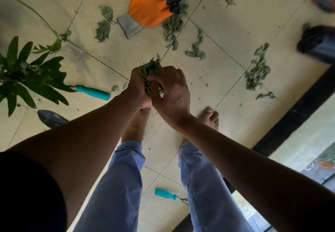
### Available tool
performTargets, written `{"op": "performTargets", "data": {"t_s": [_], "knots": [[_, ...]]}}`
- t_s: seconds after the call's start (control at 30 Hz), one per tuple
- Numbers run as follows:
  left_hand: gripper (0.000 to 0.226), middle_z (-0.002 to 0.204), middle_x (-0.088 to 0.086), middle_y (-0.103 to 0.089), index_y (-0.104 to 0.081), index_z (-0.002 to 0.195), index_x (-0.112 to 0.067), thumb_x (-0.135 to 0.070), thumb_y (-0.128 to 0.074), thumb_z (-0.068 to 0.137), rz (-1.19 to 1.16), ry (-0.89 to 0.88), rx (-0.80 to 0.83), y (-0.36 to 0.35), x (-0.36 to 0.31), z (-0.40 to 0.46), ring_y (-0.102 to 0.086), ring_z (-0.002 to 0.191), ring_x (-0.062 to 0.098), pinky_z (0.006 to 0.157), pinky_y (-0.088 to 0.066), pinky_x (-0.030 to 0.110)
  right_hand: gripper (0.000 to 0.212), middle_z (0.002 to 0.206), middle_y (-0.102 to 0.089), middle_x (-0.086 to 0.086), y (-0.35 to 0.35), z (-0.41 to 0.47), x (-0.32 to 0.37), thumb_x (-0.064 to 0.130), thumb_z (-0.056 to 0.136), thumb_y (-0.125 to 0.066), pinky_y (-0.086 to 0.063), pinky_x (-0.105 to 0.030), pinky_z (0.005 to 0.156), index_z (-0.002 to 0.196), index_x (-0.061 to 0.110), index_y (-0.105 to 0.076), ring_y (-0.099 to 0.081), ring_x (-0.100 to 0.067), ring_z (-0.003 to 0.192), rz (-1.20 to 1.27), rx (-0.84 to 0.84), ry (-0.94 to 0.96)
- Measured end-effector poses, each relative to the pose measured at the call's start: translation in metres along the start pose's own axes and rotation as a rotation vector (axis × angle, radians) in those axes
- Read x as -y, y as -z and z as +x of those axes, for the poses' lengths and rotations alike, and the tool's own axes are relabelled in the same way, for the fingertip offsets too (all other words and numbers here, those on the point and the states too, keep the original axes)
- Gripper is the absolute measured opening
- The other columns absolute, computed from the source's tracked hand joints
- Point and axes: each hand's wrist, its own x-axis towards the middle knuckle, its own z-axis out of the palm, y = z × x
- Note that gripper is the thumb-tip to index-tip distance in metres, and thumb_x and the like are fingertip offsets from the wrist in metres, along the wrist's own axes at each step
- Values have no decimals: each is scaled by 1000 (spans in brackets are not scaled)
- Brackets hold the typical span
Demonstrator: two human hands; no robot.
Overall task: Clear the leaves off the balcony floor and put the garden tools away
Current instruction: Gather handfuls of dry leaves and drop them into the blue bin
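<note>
both hands, left hand (137, 88) and right hand (172, 90), clench one clump of leaves (149, 68) between them. orange glove (150, 8) lies beyond the grip; teal-handled tool (93, 92) left of it.

Wad of dry green leaves (149, 68) was held above floor; loose clumps (257, 74) scattered on tiles; teal-handled tool (93, 92) lay flat at left.

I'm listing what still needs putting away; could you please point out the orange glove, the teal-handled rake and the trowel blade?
orange glove (148, 5): head view, on its orange palm.
teal-handled rake (164, 194): head view, on its teal handle.
trowel blade (49, 117): head view, on the dark blade's middle.
</note>
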Motion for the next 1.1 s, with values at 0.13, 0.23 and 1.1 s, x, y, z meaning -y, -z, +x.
{"op": "performTargets", "data": {"t_s": [0.13, 0.23, 1.1], "knots": [[48, 65, 3, -60, -67, 59, -16, -27, -41, 98, -40, 5, 15, -13, -1, 13, -60, 64, 18, 61, -53, 25, 30, 108, -64, -3, 13, 19, -37, 8, 86, -56, -41, -13, 82, 111, 14, -71, -57, -21, 103, -9, -34, -60], [36, 75, 9, -59, -67, 67, -12, -25, -43, 91, -96, 38, -2, -15, -3, 26, -59, 70, 22, 67, -55, 30, 41, 123, -59, -4, 14, 49, -81, 6, 84, -57, -47, -14, 81, 123, 18, -64, -53, -20, 114, -201, 44, -99], [35, 79, 10, -61, -63, 76, -13, -26, -38, 96, -142, 75, -82, -12, 6, 42, -60, 75, 24, 73, -55, 31, 28, 85, -70, 1, 5, 92, -114, -11, 76, -58, -54, -19, 68, 78, 13, -73, -63, -7, 77, 110, 149, -279]]}}
